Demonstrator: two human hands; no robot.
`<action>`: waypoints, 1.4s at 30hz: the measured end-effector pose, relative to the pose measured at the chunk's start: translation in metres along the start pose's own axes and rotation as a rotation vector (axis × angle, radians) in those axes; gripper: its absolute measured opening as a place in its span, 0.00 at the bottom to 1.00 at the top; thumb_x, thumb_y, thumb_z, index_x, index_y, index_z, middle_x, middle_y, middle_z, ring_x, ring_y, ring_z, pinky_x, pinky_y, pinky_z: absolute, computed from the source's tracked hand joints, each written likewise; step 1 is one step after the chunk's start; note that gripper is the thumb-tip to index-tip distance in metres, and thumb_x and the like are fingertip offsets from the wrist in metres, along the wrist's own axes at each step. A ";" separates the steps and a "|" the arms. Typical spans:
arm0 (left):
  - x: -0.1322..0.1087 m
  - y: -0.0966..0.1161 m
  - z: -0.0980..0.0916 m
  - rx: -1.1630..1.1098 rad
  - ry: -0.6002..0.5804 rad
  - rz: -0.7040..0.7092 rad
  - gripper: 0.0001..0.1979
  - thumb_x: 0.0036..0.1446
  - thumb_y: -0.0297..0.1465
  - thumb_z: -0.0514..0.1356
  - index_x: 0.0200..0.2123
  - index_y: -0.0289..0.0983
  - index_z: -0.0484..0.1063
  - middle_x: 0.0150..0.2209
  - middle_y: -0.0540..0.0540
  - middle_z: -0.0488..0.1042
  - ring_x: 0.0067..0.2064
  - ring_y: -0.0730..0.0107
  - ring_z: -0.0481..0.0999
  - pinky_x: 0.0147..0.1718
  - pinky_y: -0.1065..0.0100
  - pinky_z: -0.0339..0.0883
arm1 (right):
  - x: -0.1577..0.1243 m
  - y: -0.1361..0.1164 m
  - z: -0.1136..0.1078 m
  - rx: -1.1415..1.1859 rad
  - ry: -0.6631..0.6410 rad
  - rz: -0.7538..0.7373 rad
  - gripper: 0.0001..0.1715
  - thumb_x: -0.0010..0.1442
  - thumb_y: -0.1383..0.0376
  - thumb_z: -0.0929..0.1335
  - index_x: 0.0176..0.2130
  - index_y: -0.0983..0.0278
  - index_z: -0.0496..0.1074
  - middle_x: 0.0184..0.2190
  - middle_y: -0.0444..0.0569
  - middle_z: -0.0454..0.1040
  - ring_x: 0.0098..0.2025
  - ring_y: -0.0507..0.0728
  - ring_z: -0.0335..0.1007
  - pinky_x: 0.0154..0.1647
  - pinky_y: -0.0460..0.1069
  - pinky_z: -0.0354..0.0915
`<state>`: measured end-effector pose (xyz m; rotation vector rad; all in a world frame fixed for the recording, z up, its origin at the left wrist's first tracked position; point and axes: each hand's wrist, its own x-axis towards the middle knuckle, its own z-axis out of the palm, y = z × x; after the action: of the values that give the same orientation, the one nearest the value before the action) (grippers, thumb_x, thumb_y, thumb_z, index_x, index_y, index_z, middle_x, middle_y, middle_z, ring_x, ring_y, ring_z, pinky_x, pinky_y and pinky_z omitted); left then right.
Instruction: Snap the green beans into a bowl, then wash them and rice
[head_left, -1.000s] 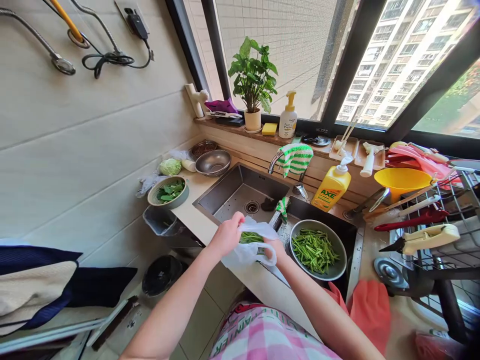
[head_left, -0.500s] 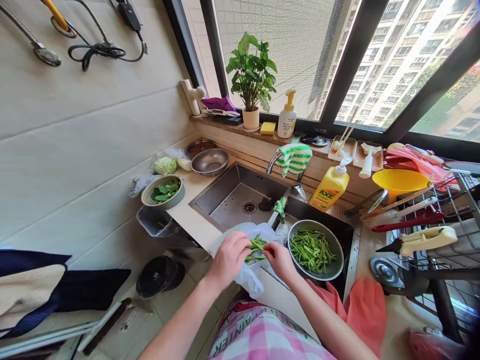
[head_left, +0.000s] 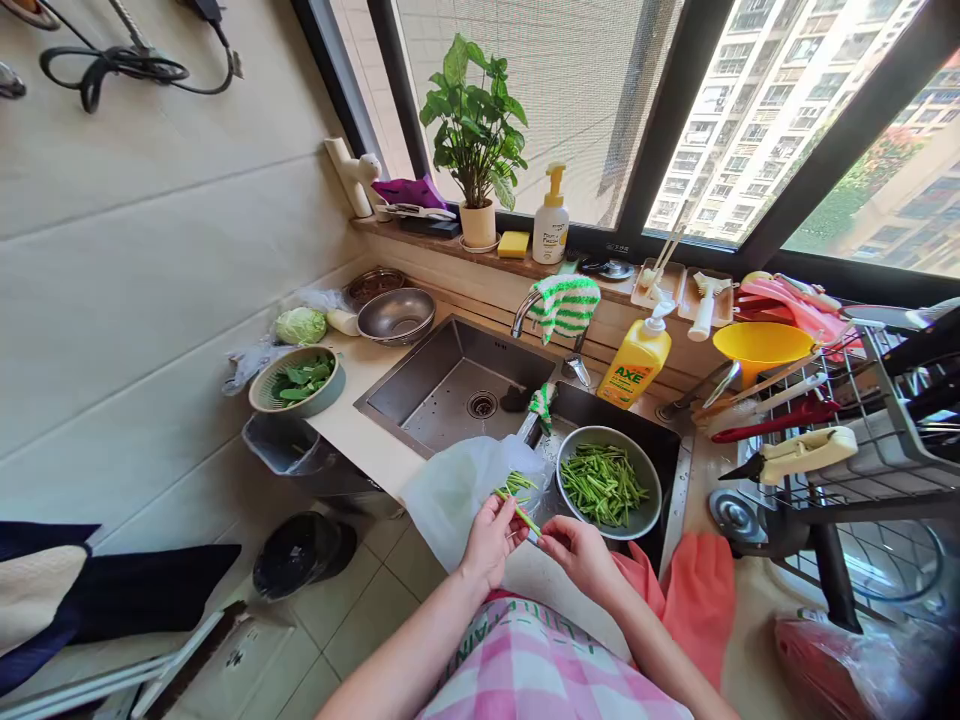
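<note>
In front of my apron, my left hand is closed around a thin green vegetable stem, which slants down to the right. My right hand is closed too, its thumb and fingertips pinching the stem's lower end. Just beyond my fingers a pale plastic bag lies spread on the counter edge, with several more green stems showing at its right side. To the right of the bag, a grey bowl full of cut green stems stands in the smaller sink basin.
The large sink basin lies ahead. A colander of leaves and a metal bowl stand left of it. Pink rubber gloves hang at the right by a dish rack. A yellow soap bottle stands behind the bowl.
Both hands have drawn back from the bag towards my body, now with a single stem between them. More of the bag shows, and the view has shifted somewhat to the right.
</note>
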<state>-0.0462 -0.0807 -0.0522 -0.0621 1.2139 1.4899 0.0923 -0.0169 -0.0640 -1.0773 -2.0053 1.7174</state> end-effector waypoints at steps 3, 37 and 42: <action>0.001 -0.005 0.001 -0.067 0.052 0.023 0.13 0.46 0.33 0.65 0.29 0.35 0.64 0.25 0.51 0.70 0.25 0.78 0.70 0.25 0.76 0.65 | -0.002 0.000 0.005 -0.101 0.079 -0.063 0.12 0.53 0.59 0.64 0.24 0.63 0.68 0.20 0.43 0.65 0.24 0.51 0.56 0.24 0.45 0.51; 0.040 -0.068 0.104 0.044 -0.240 -0.120 0.18 0.33 0.33 0.71 0.25 0.32 0.68 0.22 0.50 0.71 0.22 0.78 0.69 0.23 0.75 0.63 | -0.002 0.041 -0.061 0.598 0.561 0.165 0.19 0.48 0.50 0.68 0.24 0.62 0.63 0.16 0.39 0.62 0.17 0.47 0.53 0.17 0.43 0.53; 0.064 -0.070 0.113 0.231 -0.287 -0.004 0.16 0.34 0.35 0.69 0.24 0.32 0.69 0.21 0.51 0.71 0.20 0.78 0.68 0.21 0.76 0.61 | 0.034 0.067 -0.074 1.049 0.600 0.253 0.23 0.37 0.53 0.74 0.22 0.63 0.61 0.13 0.36 0.59 0.14 0.45 0.53 0.15 0.41 0.54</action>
<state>0.0480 0.0281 -0.0845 0.2955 1.1408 1.2947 0.1404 0.0612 -0.1164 -1.2095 -0.4732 1.8499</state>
